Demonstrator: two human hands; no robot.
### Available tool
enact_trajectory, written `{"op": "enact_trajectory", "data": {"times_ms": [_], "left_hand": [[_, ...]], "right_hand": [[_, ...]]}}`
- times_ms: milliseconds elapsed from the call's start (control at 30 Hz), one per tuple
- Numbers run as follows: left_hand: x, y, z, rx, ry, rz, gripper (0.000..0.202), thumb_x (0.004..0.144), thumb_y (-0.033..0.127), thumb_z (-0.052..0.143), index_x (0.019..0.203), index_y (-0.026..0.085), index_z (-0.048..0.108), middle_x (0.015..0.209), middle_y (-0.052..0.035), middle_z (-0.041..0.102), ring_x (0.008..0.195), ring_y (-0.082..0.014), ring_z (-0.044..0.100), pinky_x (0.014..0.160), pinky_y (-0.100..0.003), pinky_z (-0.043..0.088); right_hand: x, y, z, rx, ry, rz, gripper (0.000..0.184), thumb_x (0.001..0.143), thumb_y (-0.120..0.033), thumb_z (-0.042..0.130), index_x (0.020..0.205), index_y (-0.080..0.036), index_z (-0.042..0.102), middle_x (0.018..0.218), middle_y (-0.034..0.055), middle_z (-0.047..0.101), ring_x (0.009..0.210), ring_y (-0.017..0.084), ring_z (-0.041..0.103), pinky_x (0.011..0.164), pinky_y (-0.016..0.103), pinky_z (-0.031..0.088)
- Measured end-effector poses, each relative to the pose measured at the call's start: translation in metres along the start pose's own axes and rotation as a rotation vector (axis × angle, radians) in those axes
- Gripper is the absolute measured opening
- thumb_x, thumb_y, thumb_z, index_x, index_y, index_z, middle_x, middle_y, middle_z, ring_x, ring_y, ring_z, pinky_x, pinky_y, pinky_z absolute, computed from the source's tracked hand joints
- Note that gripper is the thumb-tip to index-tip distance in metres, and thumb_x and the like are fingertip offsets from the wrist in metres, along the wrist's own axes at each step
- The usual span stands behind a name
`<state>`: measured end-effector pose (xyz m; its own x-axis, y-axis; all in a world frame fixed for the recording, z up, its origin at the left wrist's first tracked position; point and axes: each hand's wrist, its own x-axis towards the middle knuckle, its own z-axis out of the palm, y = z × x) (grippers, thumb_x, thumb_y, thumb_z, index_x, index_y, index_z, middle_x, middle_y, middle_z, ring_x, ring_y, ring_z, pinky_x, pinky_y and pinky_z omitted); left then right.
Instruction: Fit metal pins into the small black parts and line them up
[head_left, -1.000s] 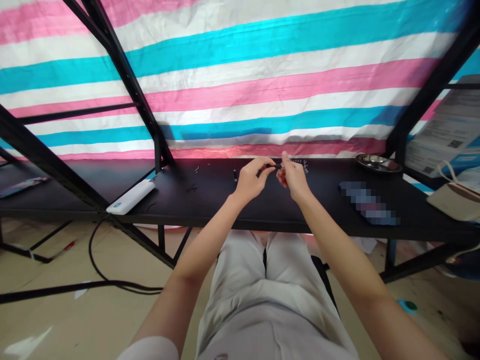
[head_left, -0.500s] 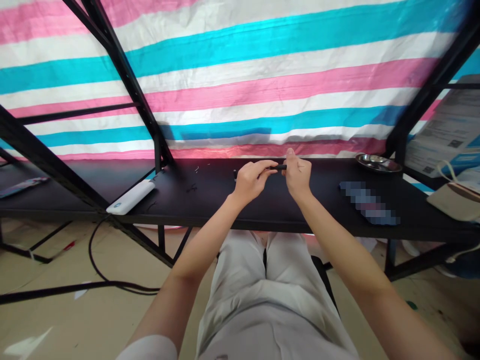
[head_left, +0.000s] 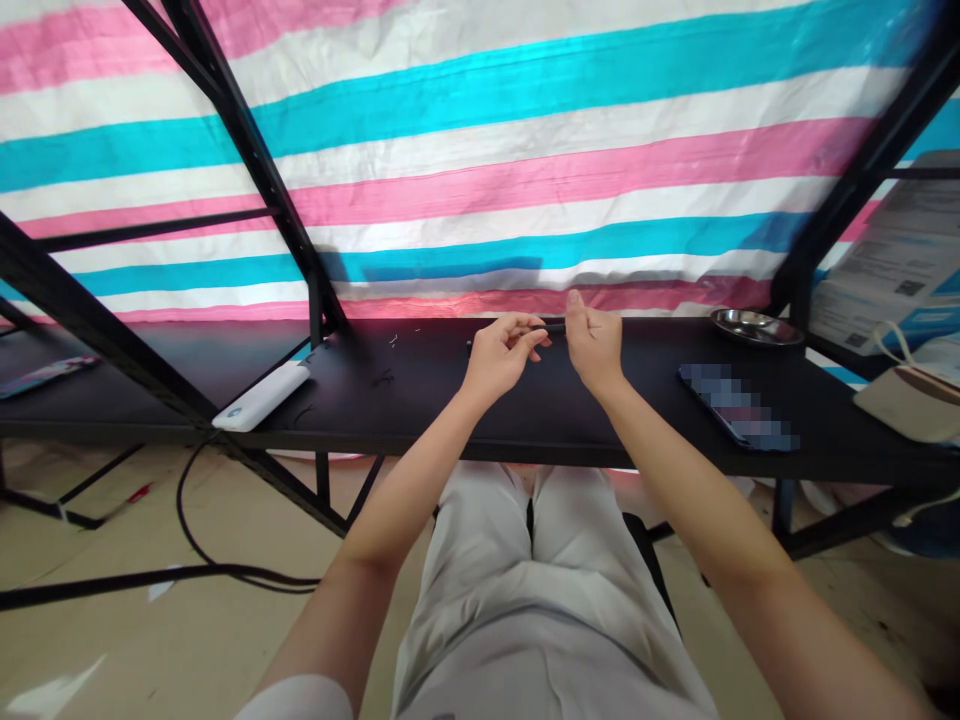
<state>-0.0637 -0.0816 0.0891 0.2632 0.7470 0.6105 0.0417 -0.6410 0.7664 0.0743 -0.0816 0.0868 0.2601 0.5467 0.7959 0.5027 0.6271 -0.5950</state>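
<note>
Above the black tabletop (head_left: 420, 400), a thin black rod (head_left: 556, 328) spans the gap between my two hands; its exact kind does not show. My left hand (head_left: 501, 352) curls its fingers and thumb about the rod's left end, and the fingertips partly hide it. My right hand (head_left: 594, 345) is closed like a fist round the other end, its thumb pointing up. Just left of my left hand, a small dark tip (head_left: 469, 348) shows; I cannot tell whether it belongs to the rod.
To the right lie a phone-like slab (head_left: 739, 408) with a blurred face and a shiny metal dish (head_left: 756, 328). A white power bank (head_left: 262, 396) rests at the left beside a black metal post (head_left: 259, 150). Small scraps (head_left: 384, 377) lie on the table. Striped sheeting (head_left: 525, 130) hangs behind.
My left fingers have shifted on the rod and loosened a little, the tips curling lower. The right thumb has tilted slightly left. Less of the rod shows between the hands.
</note>
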Motion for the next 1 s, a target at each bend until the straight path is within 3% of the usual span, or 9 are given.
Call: {"op": "enact_trajectory", "data": {"times_ms": [200, 333, 433, 600, 700, 867, 1000], "left_hand": [[-0.003, 0.005, -0.003, 0.160, -0.010, 0.052, 0.028, 0.086, 0.042, 0.049, 0.075, 0.017, 0.054, 0.067, 0.0001, 0.062, 0.051, -0.0066, 0.053, 0.055, -0.020, 0.042], [-0.004, -0.001, -0.003, 0.120, 0.003, 0.010, 0.040, 0.089, 0.050, 0.038, 0.068, 0.018, 0.049, 0.061, 0.0014, 0.055, 0.049, -0.0066, 0.050, 0.055, -0.021, 0.042], [0.001, -0.010, -0.004, -0.028, -0.020, -0.123, 0.043, 0.088, 0.053, 0.037, 0.064, 0.018, 0.044, 0.058, 0.0014, 0.051, 0.045, -0.0067, 0.048, 0.050, -0.022, 0.041], [0.008, -0.027, -0.012, -0.269, -0.209, -0.425, 0.045, 0.084, 0.052, 0.045, 0.056, 0.019, 0.035, 0.050, 0.0017, 0.043, 0.041, -0.0080, 0.044, 0.044, -0.023, 0.040], [0.007, -0.038, -0.018, -0.324, -0.256, -0.508, 0.044, 0.083, 0.047, 0.049, 0.053, 0.020, 0.033, 0.045, 0.0030, 0.039, 0.040, -0.0084, 0.042, 0.043, -0.025, 0.039], [0.005, -0.049, -0.026, -0.284, -0.190, -0.560, 0.042, 0.079, 0.048, 0.055, 0.053, 0.017, 0.043, 0.049, 0.0005, 0.048, 0.040, -0.0076, 0.045, 0.043, -0.024, 0.038], [0.003, -0.048, -0.031, -0.204, -0.172, -0.530, 0.041, 0.077, 0.053, 0.057, 0.065, 0.014, 0.055, 0.058, -0.0019, 0.057, 0.040, -0.0060, 0.048, 0.042, -0.021, 0.037]], "right_hand": [[0.003, -0.003, 0.001, -0.028, -0.042, -0.026, 0.059, 0.084, -0.066, 0.033, 0.046, -0.021, 0.040, 0.040, -0.0011, 0.031, 0.044, 0.011, 0.038, 0.045, 0.027, 0.026], [0.004, -0.009, 0.002, -0.030, -0.101, -0.057, 0.058, 0.086, -0.061, 0.035, 0.044, -0.020, 0.037, 0.041, -0.0005, 0.033, 0.047, 0.011, 0.042, 0.047, 0.027, 0.027], [0.004, -0.009, 0.003, -0.072, -0.177, -0.105, 0.056, 0.086, -0.057, 0.037, 0.043, -0.020, 0.036, 0.042, 0.0002, 0.038, 0.048, 0.011, 0.044, 0.048, 0.027, 0.028], [0.004, 0.003, 0.006, -0.262, -0.288, -0.262, 0.048, 0.087, -0.047, 0.042, 0.046, -0.021, 0.041, 0.045, 0.0020, 0.045, 0.052, 0.013, 0.048, 0.052, 0.028, 0.029], [0.001, 0.011, 0.007, -0.374, -0.376, -0.367, 0.044, 0.086, -0.045, 0.043, 0.050, -0.021, 0.044, 0.048, 0.0027, 0.047, 0.052, 0.014, 0.047, 0.053, 0.028, 0.029], [-0.009, 0.021, 0.003, -0.510, -0.537, -0.518, 0.039, 0.089, -0.047, 0.039, 0.068, -0.019, 0.056, 0.064, 0.0056, 0.056, 0.055, 0.013, 0.048, 0.054, 0.028, 0.028], [-0.014, 0.028, -0.002, -0.624, -0.594, -0.542, 0.038, 0.093, -0.043, 0.034, 0.083, -0.016, 0.060, 0.076, 0.0083, 0.061, 0.058, 0.014, 0.052, 0.054, 0.028, 0.028]]}}
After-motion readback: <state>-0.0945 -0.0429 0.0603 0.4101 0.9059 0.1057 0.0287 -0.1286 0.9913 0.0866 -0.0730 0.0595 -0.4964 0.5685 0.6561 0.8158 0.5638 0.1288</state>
